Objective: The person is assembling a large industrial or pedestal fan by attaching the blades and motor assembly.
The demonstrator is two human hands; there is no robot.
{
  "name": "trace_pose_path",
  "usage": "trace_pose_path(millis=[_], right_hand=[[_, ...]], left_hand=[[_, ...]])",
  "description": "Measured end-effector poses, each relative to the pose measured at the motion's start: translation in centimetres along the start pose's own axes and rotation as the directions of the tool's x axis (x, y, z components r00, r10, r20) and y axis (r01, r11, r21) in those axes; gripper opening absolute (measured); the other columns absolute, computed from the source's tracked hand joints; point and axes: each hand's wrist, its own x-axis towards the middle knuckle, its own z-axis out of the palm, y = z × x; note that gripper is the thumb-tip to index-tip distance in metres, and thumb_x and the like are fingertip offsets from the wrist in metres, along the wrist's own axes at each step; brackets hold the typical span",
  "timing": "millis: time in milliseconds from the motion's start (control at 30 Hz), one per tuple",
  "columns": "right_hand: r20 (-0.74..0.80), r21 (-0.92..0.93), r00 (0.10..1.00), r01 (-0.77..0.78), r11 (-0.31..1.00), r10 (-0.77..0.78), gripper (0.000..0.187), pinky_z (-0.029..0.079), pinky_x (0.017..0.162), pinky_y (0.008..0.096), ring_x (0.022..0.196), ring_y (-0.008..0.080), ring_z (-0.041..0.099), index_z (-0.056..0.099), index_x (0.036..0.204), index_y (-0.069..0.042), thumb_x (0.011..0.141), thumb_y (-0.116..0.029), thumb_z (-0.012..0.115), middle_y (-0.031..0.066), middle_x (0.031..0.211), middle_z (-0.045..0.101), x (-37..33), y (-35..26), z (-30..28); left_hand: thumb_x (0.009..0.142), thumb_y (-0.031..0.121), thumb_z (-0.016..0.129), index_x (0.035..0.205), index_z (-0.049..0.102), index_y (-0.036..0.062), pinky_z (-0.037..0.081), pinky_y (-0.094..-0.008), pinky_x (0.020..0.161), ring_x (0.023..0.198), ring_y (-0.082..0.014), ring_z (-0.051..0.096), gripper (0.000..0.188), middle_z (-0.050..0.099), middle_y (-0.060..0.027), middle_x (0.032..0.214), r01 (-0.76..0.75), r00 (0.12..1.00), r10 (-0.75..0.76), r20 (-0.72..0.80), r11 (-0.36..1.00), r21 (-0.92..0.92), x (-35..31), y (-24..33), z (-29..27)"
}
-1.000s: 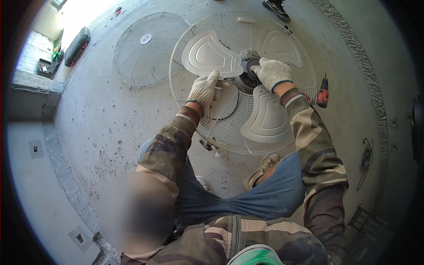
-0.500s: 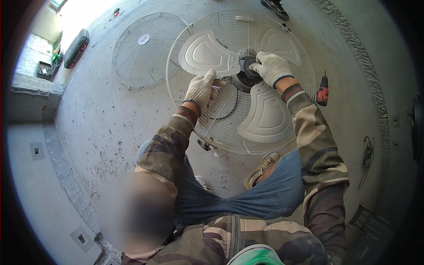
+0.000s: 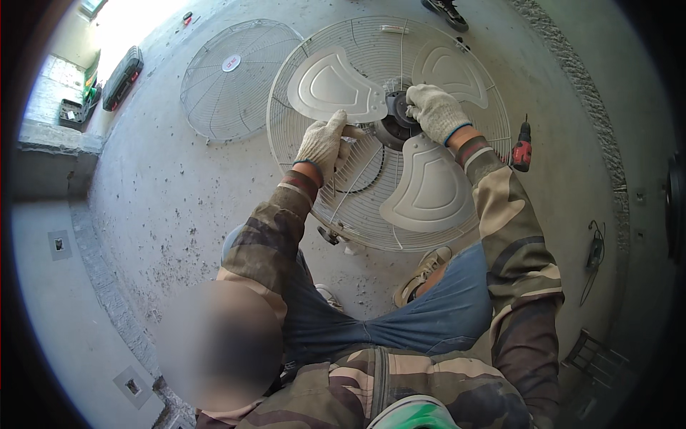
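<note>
A large round fan lies on the floor in front of me, its wire cage [image 3: 284, 168] holding three pale metal blades around a dark hub [image 3: 394, 134]. My left hand [image 3: 325, 146], in a knitted work glove, pinches the near edge of the upper left blade [image 3: 332, 86]. Over the right side of the hub, my gloved right hand [image 3: 437, 113] has its fingers curled together against the centre; whatever they grip is hidden. The near blade [image 3: 431, 187] lies below that hand, and the far right blade [image 3: 449, 71] beyond it.
A second wire grille [image 3: 239, 93] lies flat to the left. To the right is a red and black cordless drill [image 3: 523, 149]. A dark tool case [image 3: 123, 77] stands at far left. Another person's shoe [image 3: 446, 13] is beyond the fan; a corded tool [image 3: 595, 250] lies at right.
The blades have turned very slightly clockwise, the near one shifting left. My right hand has rolled a little at the hub, its fingertips moving slightly away from me. My left hand keeps its place.
</note>
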Motion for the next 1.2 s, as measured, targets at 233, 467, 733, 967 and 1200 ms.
trace_pose_path(millis=[233,467,733,967,1200], right_hand=[[0.135,-0.004,0.911,-0.394,0.919,0.391,0.041,0.054,0.092,0.0485,0.108,0.0375,0.068,0.071,0.112,-0.008,0.095,-0.044,0.063,0.0185,0.111,0.072,-0.2,-1.2,-2.1],[0.206,-0.172,0.830,-0.491,0.854,0.518,0.050,0.056,0.090,0.0524,0.108,0.0355,0.071,0.076,0.115,-0.012,0.102,-0.049,0.045,0.0164,0.114,0.074,0.8,-4.4,-1.4],[0.097,-0.262,0.915,-0.355,0.897,0.391,0.038,0.058,0.083,0.0495,0.097,0.0323,0.074,0.078,0.107,-0.013,0.098,-0.042,0.056,0.0126,0.100,0.077,0.4,-3.3,0.5],[0.210,-0.427,0.976,0.035,0.904,0.062,0.030,0.058,0.086,0.0422,0.099,0.0291,0.073,0.078,0.107,-0.015,0.093,-0.037,0.064,0.0117,0.104,0.076,1.0,-1.5,-1.2],[0.326,-0.128,0.859,-0.374,0.919,0.395,0.043,0.053,0.098,0.0486,0.116,0.0336,0.067,0.072,0.122,-0.012,0.098,-0.042,0.052,0.0115,0.121,0.072,1.3,-1.9,-2.3]], left_hand=[[0.106,0.039,0.053,0.105,0.065,0.0028,0.032,-0.0228,0.039,0.050,-0.0062,0.040,0.038,0.071,-0.0074,0.087,0.002,1.000,-0.002,-0.011,1.000,0.011,0.1,0.0,-0.1],[0.106,0.040,0.051,0.104,0.065,0.0014,0.032,-0.0226,0.040,0.048,-0.0066,0.040,0.041,0.070,-0.0068,0.084,0.003,1.000,-0.003,0.012,1.000,0.020,0.1,-0.3,-0.2],[0.107,0.041,0.050,0.101,0.065,0.0013,0.032,-0.0237,0.039,0.047,-0.0068,0.041,0.043,0.069,-0.0071,0.081,-0.003,1.000,0.002,-0.024,0.999,-0.034,-0.4,-0.2,0.5],[0.107,0.042,0.050,0.096,0.067,0.0011,0.033,-0.0234,0.040,0.046,-0.0070,0.039,0.046,0.067,-0.0061,0.075,-0.023,0.998,0.025,-0.063,0.999,0.027,-0.3,0.0,0.8],[0.106,0.044,0.051,0.098,0.068,0.0014,0.031,-0.0224,0.040,0.047,-0.0066,0.041,0.046,0.064,-0.0037,0.073,-0.021,0.998,0.025,-0.066,0.998,0.060,-0.6,0.4,0.8]])
